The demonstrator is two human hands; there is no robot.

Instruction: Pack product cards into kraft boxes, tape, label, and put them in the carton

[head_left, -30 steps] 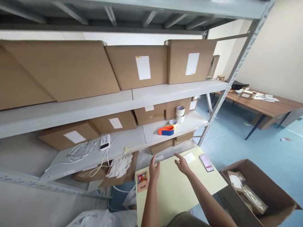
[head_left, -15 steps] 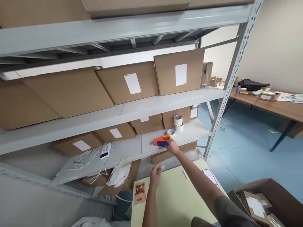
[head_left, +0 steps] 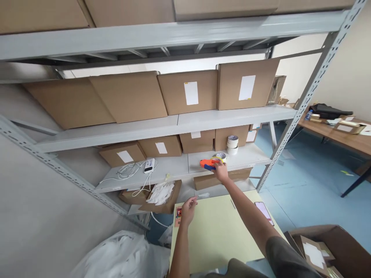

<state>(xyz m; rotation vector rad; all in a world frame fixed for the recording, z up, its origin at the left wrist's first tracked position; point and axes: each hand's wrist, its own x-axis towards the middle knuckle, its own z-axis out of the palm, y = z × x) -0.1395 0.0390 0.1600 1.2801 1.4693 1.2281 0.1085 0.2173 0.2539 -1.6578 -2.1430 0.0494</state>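
Observation:
My right hand (head_left: 222,172) is stretched out to the lower shelf, its fingers closed on an orange and blue plastic tool (head_left: 207,164) whose exact kind I cannot make out. A yellow ring-shaped part shows beside my fingers. Just behind the tool lies a roll of tape (head_left: 221,155), and two more white rolls (head_left: 232,144) are stacked to its right. My left hand (head_left: 189,210) hovers over the far left part of the pale yellow table (head_left: 223,227), fingers loosely bent and apart, holding nothing visible.
Cardboard boxes (head_left: 191,94) line the shelves. A white power strip (head_left: 149,165) with coiled cable sits left on the lower shelf, above a box of white gloves (head_left: 161,193). A phone (head_left: 264,213) lies at the table's right edge. An open carton (head_left: 348,247) stands at right.
The view has swung left, so the shelving appears shifted right. My right hand stays at the orange and blue tool, which is slightly more tilted. My left hand stays over the table.

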